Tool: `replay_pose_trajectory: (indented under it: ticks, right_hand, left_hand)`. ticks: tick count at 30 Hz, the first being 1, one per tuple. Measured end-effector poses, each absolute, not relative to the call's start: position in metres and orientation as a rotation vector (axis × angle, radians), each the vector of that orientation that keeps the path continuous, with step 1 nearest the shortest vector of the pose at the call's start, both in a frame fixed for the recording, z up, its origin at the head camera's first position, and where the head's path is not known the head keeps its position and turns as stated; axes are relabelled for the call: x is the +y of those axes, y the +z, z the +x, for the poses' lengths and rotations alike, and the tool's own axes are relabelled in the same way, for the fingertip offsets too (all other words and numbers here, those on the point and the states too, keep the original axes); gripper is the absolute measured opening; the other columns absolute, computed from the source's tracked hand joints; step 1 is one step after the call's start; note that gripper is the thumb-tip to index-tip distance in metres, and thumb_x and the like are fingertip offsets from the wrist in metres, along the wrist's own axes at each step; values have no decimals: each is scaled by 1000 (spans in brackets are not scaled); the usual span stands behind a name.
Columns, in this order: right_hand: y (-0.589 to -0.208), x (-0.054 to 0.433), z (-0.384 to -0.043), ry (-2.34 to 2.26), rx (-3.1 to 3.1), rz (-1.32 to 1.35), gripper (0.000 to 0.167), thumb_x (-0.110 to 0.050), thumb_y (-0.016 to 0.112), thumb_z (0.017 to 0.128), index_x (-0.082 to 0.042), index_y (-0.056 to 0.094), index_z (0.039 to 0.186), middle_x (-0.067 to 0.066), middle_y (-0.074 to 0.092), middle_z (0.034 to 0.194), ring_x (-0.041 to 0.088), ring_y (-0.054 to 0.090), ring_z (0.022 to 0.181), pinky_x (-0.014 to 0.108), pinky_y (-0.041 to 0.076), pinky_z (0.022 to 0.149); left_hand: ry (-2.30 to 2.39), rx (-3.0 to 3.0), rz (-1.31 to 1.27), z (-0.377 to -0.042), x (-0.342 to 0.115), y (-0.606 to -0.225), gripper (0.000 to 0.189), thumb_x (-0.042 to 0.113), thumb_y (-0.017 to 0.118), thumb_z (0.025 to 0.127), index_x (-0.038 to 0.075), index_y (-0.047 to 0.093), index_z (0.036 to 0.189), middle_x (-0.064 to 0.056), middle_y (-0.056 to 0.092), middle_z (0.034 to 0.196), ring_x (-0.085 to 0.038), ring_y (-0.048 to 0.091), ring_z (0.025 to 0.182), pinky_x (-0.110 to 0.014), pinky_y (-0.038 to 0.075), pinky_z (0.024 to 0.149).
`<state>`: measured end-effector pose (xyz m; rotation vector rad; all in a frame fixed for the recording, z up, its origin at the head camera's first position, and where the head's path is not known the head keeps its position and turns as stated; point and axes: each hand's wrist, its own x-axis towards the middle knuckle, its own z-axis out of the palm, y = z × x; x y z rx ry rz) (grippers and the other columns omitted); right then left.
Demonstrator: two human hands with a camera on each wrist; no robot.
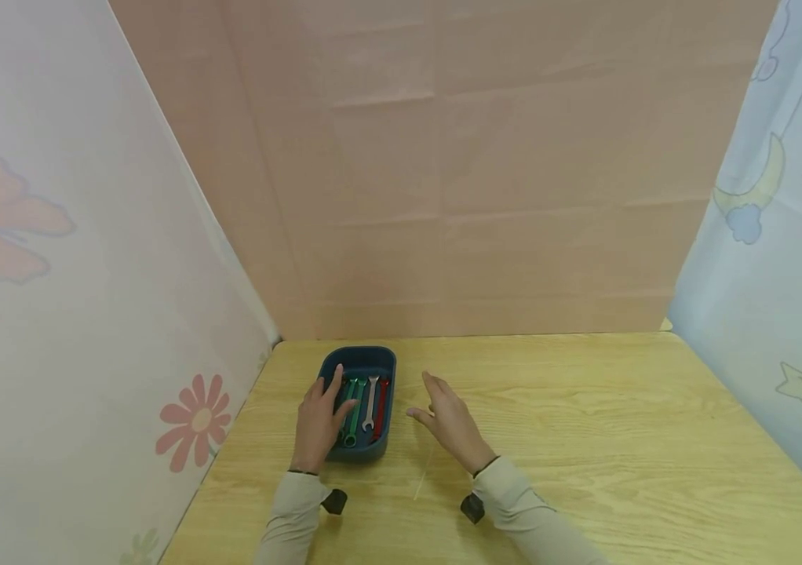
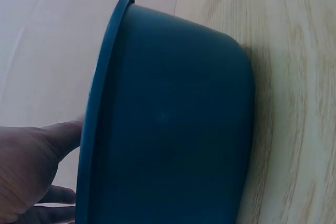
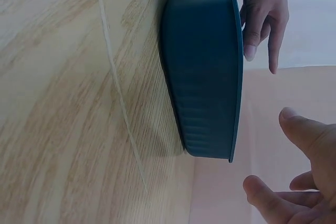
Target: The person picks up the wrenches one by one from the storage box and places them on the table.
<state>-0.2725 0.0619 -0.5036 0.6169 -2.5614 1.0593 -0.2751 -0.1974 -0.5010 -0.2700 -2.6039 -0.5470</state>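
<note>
The left hand (image 1: 318,421) hangs over a blue tub (image 1: 367,359) of wrenches (image 1: 370,404), the right hand (image 1: 453,421) (both spread) beside the tub.

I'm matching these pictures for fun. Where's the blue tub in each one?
Head: the blue tub is left of the middle, in the lower half.
Left wrist: big tub across the middle, reaching the bottom edge.
Right wrist: tub in the upper middle.
All three show the wooden table.

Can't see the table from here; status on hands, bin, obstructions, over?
Left hand over blue bin, right hand beside it, nothing seen in either. Wrenches lying in bin. Left hand partly hides them in head view.
</note>
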Motion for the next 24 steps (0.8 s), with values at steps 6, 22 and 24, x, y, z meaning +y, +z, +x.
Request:
replay_pose_trajectory:
  ticks: [6, 22, 24]
  right_hand:
    - [-504, 59, -272, 1083, -2557, 621, 74, -26, 73, 90, 6, 40, 148, 27, 48, 143, 32, 70, 94, 38, 56, 80]
    - [-504, 48, -269, 1028, -2496, 684, 70, -19, 75, 88, 8, 43, 145, 28, 53, 136, 30, 71, 88, 34, 58, 74]
    - [-504, 47, -268, 1017, -2495, 693, 70, -20, 74, 89, 8, 43, 145, 28, 53, 136, 29, 71, 87, 33, 58, 73]
  left_hand:
    - [-518, -2596, -250, -275, -202, -502, 69, 28, 70, 92, 8, 43, 152, -37, 52, 131, -53, 53, 118, -66, 45, 88]
    - [-438, -2562, -184, -279, -215, -512, 55, 22, 67, 95, 6, 52, 145, -32, 60, 122, -51, 58, 109, -65, 47, 82]
    - [-430, -2550, -186, -279, -216, -513, 51, 18, 65, 96, 3, 54, 143, -33, 60, 121, -52, 58, 108, -65, 47, 81]
